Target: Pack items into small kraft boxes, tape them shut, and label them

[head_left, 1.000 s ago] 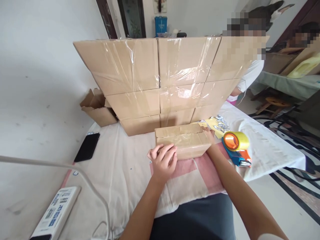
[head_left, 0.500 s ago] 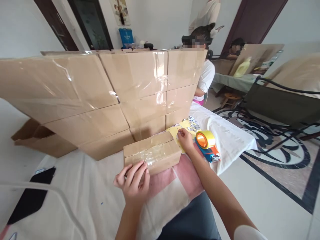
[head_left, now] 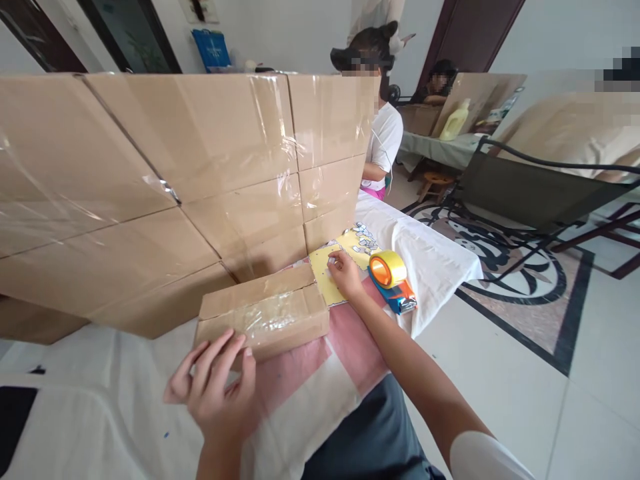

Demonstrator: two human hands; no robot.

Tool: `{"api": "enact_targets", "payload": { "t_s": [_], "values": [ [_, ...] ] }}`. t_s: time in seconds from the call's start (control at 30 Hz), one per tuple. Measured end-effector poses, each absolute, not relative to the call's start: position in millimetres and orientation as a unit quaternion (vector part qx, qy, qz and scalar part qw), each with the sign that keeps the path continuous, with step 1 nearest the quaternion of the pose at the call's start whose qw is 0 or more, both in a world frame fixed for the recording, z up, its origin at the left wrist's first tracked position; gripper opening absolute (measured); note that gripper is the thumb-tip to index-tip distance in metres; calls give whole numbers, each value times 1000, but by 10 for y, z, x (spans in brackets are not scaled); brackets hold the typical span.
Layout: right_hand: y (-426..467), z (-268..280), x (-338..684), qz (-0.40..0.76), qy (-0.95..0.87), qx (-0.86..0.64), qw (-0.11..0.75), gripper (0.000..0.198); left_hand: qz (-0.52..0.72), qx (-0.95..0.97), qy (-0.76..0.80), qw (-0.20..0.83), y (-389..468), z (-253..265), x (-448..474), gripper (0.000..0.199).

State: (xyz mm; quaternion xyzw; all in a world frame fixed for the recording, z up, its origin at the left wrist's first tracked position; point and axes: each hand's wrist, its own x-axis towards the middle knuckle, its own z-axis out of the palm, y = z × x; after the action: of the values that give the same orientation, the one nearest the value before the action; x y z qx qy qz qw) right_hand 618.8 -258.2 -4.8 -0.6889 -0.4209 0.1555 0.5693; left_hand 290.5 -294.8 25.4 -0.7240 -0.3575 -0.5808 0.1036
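A small cardboard box sealed with clear tape lies on the cloth in front of me. My left hand is at its near left corner, fingers apart and fingertips close to or on the box. Beyond the box's right end, my right hand hovers over a yellow printed sheet. Its thumb and fingers are pinched near a tiny pale bit that I cannot make out. Small white-grey pieces are scattered on the sheet's far part. A yellow tape roll in a blue and orange dispenser lies right of this hand.
A wall of taped cardboard boxes stands along the far side of the white-covered table. Behind it sits a person in a white shirt. A dark folding chair stands at right on the patterned floor. A pale cable curves at lower left.
The view has swung right, so everything sits further left in the picture. My right hand stays over the yellow sheet, and my left hand stays by the box's near left corner.
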Motion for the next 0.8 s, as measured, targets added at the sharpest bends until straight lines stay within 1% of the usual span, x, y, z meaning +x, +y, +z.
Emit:
{"api": "enact_targets", "payload": {
  "t_s": [0.13, 0.33, 0.4, 0.53, 0.6, 0.67, 0.73, 0.8],
  "values": [
    [-2579, -42, 6195, 182, -416, -680, 576, 27, -596, -695, -394, 83, -2912, 273, 2857, 29],
    [-2564, -47, 6196, 226, -399, -669, 585, 32, -601, -687, -402, 70, -2907, 249, 2856, 24],
    [-2566, -38, 6182, 239, -391, -668, 586, 40, -601, -686, -403, 71, -2903, 242, 2859, 22],
    [-2589, 18, 6140, 256, -373, -668, 590, 63, -601, -688, -400, 73, -2901, 239, 2866, 22],
    [-2605, 52, 6129, 259, -366, -669, 593, 68, -602, -687, -402, 70, -2909, 239, 2870, 23],
    [-2621, 76, 6131, 255, -368, -677, 584, 63, -600, -684, -410, 62, -2921, 244, 2878, 21],
    [-2637, 84, 6147, 243, -378, -692, 565, 51, -598, -679, -423, 54, -2935, 259, 2890, 18],
    [-2651, 80, 6169, 229, -386, -702, 553, 43, -599, -677, -425, 50, -2944, 279, 2905, 16]
  ]
}}
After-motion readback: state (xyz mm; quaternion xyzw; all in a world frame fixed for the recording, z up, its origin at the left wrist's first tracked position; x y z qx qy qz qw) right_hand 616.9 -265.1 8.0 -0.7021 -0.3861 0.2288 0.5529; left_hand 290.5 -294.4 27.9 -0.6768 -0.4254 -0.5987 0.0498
